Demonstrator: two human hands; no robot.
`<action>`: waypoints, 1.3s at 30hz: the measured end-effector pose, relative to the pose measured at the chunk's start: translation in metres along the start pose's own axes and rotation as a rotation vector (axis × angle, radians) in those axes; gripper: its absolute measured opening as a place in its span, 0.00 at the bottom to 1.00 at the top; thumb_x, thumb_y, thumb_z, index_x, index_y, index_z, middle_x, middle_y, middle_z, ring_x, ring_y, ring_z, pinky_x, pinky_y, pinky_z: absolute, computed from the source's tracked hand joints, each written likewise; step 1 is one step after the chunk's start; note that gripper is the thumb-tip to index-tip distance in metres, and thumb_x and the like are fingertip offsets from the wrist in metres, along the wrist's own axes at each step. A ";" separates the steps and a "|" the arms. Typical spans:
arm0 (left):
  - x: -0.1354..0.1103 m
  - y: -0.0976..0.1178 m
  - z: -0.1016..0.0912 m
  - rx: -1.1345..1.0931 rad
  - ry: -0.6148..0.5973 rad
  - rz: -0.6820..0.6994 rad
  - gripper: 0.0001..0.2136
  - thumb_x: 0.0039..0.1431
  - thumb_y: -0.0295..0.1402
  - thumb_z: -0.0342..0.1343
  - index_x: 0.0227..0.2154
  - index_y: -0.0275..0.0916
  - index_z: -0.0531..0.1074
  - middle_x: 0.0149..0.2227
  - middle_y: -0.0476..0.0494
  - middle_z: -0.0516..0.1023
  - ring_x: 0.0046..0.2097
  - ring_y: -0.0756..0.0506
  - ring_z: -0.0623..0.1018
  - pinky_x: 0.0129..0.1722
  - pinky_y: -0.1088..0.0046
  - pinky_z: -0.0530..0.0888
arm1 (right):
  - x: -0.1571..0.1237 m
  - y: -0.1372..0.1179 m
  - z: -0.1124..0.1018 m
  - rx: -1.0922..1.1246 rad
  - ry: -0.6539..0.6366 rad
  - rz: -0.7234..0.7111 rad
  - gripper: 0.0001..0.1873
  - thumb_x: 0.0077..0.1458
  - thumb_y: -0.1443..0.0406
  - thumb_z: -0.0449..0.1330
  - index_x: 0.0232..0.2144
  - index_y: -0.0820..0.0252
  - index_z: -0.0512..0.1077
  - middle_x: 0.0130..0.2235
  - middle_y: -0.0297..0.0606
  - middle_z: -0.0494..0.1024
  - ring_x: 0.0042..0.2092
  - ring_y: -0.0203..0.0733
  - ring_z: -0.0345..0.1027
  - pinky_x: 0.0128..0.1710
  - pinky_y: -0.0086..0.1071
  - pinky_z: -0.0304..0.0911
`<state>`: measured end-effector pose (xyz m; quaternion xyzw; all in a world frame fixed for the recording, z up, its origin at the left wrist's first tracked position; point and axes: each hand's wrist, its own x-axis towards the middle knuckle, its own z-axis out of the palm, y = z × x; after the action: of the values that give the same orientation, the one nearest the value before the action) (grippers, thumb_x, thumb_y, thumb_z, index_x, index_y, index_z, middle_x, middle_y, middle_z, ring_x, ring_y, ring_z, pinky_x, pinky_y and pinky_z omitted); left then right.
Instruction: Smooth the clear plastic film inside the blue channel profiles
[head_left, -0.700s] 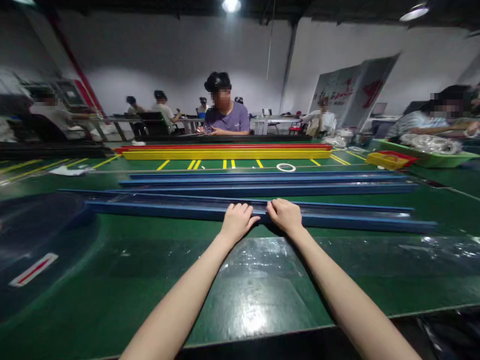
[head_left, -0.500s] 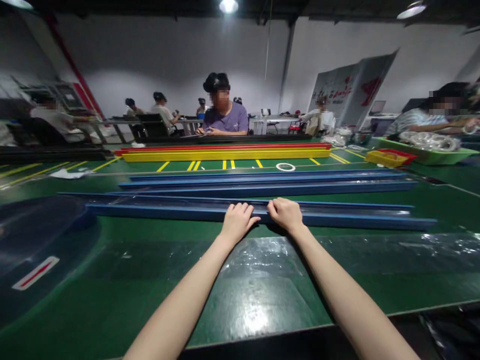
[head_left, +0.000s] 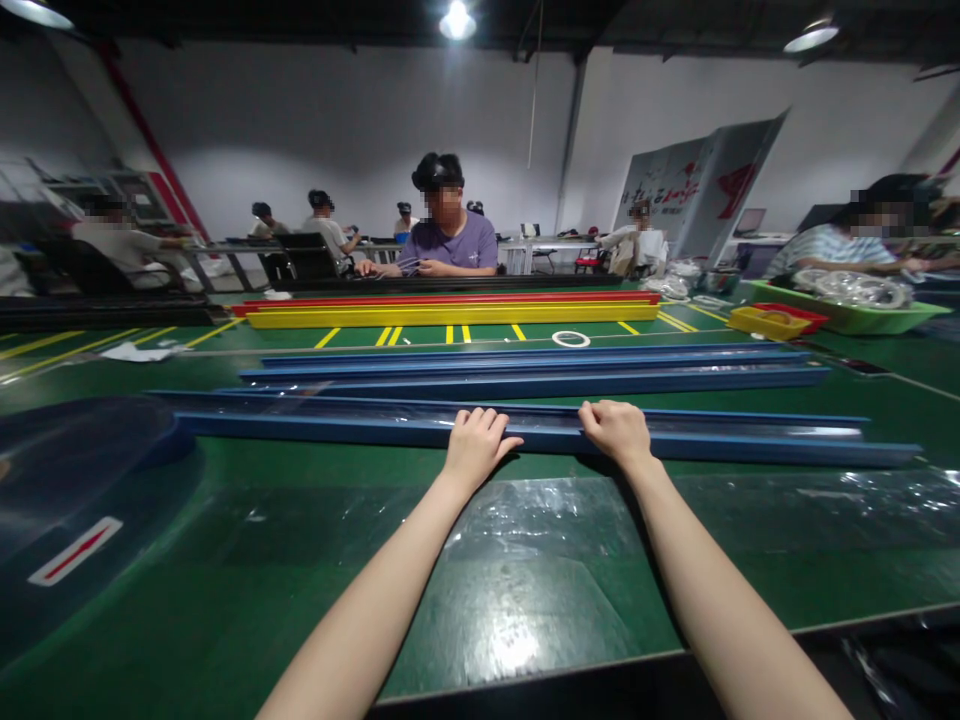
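Left hand (head_left: 476, 440): half curled over the near wall of the blue rail (head_left: 360, 431), thumb spread; whether it is gripped cannot be told.
Right hand (head_left: 616, 432): closed, the same wall gripped.
Blue rail: laid across the counter (head_left: 300, 620).
Rear rails (head_left: 540, 381): placed just beyond.
White ring (head_left: 556, 339): left farther back.

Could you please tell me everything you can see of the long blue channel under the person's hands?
The blue channel is long and narrow, with two low side walls and an open top; it looks like plastic. Its inner surface shows glossy, reflective patches. It lies roughly crosswise on the green tabletop, its right end slightly nearer the camera. The left hand and right hand curl their fingers over its near wall.
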<state>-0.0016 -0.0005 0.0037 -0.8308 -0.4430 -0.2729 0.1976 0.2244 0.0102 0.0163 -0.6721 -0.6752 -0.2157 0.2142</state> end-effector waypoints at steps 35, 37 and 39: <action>0.001 0.001 0.004 0.043 -0.054 -0.016 0.17 0.55 0.47 0.43 0.27 0.38 0.66 0.28 0.45 0.71 0.32 0.46 0.68 0.32 0.69 0.57 | 0.003 0.004 -0.008 0.025 -0.151 0.047 0.26 0.53 0.56 0.41 0.17 0.58 0.73 0.23 0.41 0.75 0.26 0.38 0.64 0.24 0.29 0.44; 0.001 0.001 0.005 0.046 -0.060 -0.018 0.17 0.55 0.47 0.43 0.27 0.37 0.66 0.28 0.45 0.71 0.32 0.46 0.68 0.32 0.70 0.57 | 0.003 0.004 -0.008 0.025 -0.154 0.045 0.26 0.53 0.56 0.41 0.17 0.58 0.73 0.24 0.41 0.75 0.26 0.38 0.65 0.24 0.29 0.44; 0.001 0.001 0.005 0.049 -0.064 -0.019 0.17 0.54 0.47 0.43 0.27 0.37 0.66 0.28 0.45 0.71 0.32 0.46 0.68 0.32 0.70 0.57 | 0.003 0.004 -0.008 0.023 -0.158 0.047 0.26 0.53 0.56 0.41 0.18 0.58 0.73 0.24 0.41 0.75 0.27 0.38 0.65 0.24 0.29 0.44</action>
<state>0.0009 0.0029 0.0007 -0.8297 -0.4636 -0.2372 0.2010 0.2284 0.0078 0.0243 -0.7001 -0.6765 -0.1493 0.1732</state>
